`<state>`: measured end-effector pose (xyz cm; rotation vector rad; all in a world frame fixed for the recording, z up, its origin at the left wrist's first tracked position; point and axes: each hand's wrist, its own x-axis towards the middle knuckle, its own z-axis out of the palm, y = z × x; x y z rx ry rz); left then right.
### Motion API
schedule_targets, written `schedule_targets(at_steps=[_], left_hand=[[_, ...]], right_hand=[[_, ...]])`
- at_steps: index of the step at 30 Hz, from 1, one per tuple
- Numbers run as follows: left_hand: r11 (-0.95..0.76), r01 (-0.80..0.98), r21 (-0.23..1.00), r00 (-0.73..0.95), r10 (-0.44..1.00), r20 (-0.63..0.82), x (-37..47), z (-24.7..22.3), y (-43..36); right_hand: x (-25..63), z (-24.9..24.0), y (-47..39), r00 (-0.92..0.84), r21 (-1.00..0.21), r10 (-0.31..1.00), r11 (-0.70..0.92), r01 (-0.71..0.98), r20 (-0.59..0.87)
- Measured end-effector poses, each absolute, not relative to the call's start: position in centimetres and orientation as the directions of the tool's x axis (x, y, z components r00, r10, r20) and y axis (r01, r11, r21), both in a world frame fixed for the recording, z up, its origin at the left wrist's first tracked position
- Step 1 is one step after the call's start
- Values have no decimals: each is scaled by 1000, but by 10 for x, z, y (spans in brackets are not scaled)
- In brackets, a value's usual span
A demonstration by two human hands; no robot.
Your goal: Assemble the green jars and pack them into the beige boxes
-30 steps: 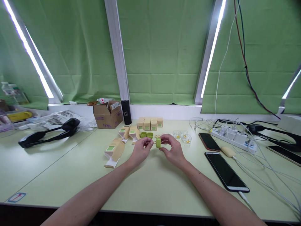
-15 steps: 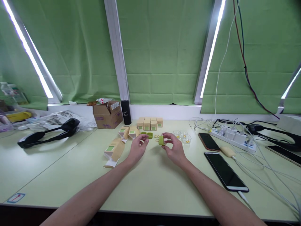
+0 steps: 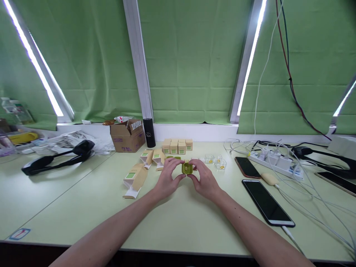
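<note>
Between my two hands, raised a little over the table, is a small square olive-green case [image 3: 187, 168] with a pale mark on the side facing me. My left hand [image 3: 168, 178] pinches its left edge with thumb and fingertips. From the other side, my right hand [image 3: 205, 178] grips its right edge the same way. Just behind my left fingers, another green piece [image 3: 175, 158] shows only in part. Opened kraft cartons with green labels, one of them lying on its side [image 3: 135, 176], are left of my left hand. Several clear plastic containers with yellow bits [image 3: 221, 164] stand beyond my right hand.
Closed small kraft boxes [image 3: 174, 147] stand in a row at the back, near a black cylinder [image 3: 149, 132] and a cardboard box [image 3: 127, 138]. To the right lie phones [image 3: 267, 202], a power strip [image 3: 275, 165] and loose white cables. A black headset-like device [image 3: 58, 157] lies left.
My left hand has moved right and taken hold of the green case. The case has shifted slightly left and turned, so its broad face points toward me.
</note>
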<state>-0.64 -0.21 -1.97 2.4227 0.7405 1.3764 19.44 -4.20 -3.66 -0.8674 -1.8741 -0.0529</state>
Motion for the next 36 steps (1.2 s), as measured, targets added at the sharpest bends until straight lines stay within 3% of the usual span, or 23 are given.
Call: schedule_targets(at_steps=[7, 18, 36], left_hand=[[-839, 300, 453, 393, 542, 743, -7, -18, -2], [-861, 287, 421, 367, 504, 782, -8, -17, -5], [-863, 286, 416, 363, 500, 787, -7, -14, -7]], right_hand=[[197, -33, -44, -280, -199, 460, 749, 632, 843], [194, -28, -45, -343, -94, 411, 745, 660, 845], [194, -29, -46, -280, -142, 394, 764, 629, 875]])
